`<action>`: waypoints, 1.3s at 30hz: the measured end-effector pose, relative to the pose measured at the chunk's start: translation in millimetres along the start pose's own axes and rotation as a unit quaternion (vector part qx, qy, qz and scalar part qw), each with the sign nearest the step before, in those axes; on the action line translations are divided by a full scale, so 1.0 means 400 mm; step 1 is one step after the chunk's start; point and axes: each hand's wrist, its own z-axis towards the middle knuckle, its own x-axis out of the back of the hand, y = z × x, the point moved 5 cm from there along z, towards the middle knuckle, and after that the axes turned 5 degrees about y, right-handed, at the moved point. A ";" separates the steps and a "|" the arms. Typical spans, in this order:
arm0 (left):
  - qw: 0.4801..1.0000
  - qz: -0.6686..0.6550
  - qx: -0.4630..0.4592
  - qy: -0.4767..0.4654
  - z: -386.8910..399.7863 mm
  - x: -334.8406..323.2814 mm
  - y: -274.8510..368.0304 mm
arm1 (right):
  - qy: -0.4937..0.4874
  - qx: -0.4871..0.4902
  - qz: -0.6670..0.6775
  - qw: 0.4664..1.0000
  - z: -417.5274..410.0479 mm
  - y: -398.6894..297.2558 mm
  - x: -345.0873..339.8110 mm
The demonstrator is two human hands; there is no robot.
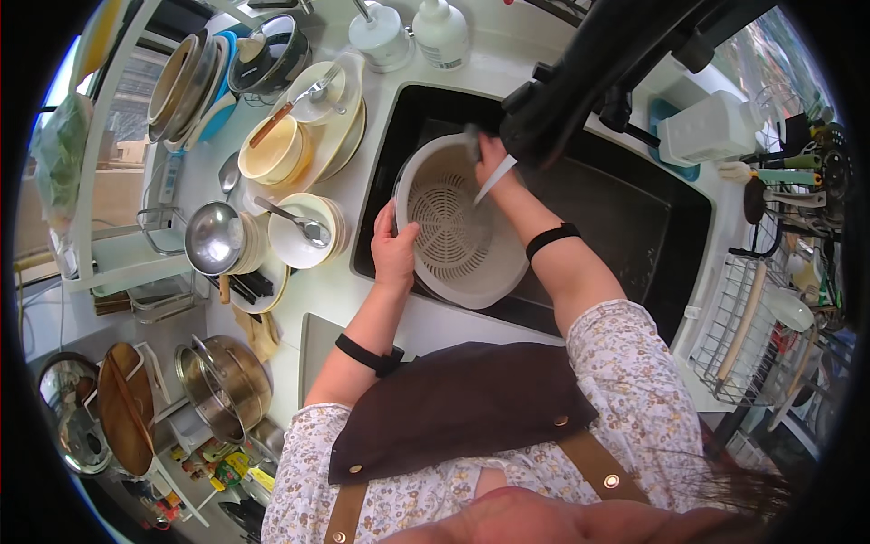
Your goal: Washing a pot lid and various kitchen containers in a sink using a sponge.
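Note:
A pale plastic colander (pixel 503 268) is tilted in the black sink (pixel 612 224), its slotted base showing. My left hand (pixel 396 248) grips its left rim, thumb over the edge and fingers on the outer side. At the far right part of the rim is my right hand (pixel 493 160), pressing a dark grey scrubbing pad (pixel 472 143) against the rim; its fingers are partly hidden behind the black faucet (pixel 527 129). A stream of water (pixel 495 179) falls from the faucet beside my right wrist into the colander.
Stacked bowls (pixel 302 231), an oval plate (pixel 350 75) with a cream bowl and fork, and a metal ladle or bowl (pixel 214 238) stand left of the sink. Soap dispensers (pixel 440 34) stand behind. A wire basket (pixel 737 333) and a white jug (pixel 707 129) are at the right.

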 end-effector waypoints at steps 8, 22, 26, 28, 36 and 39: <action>0.999 -0.017 0.023 0.039 0.001 0.024 -0.012 | -0.035 -0.032 0.073 0.996 -0.067 -0.055 0.006; 0.999 -0.033 0.017 0.028 -0.007 -0.004 -0.009 | -0.529 -0.191 -0.002 0.827 -0.383 -0.197 -0.059; 0.996 -0.074 0.041 0.024 0.002 -0.016 0.005 | -0.193 -0.204 0.395 0.875 -0.276 -0.309 -0.064; 0.995 -0.085 0.053 0.018 -0.006 -0.017 0.003 | -0.074 -0.011 0.277 0.958 -0.180 -0.344 -0.042; 0.999 0.023 -0.023 0.002 -0.003 -0.028 -0.001 | -0.118 -0.059 -0.091 0.987 0.052 -0.082 -0.004; 1.000 0.001 -0.008 0.022 -0.005 -0.021 -0.003 | -0.111 -0.074 -0.266 0.955 -0.061 0.073 0.017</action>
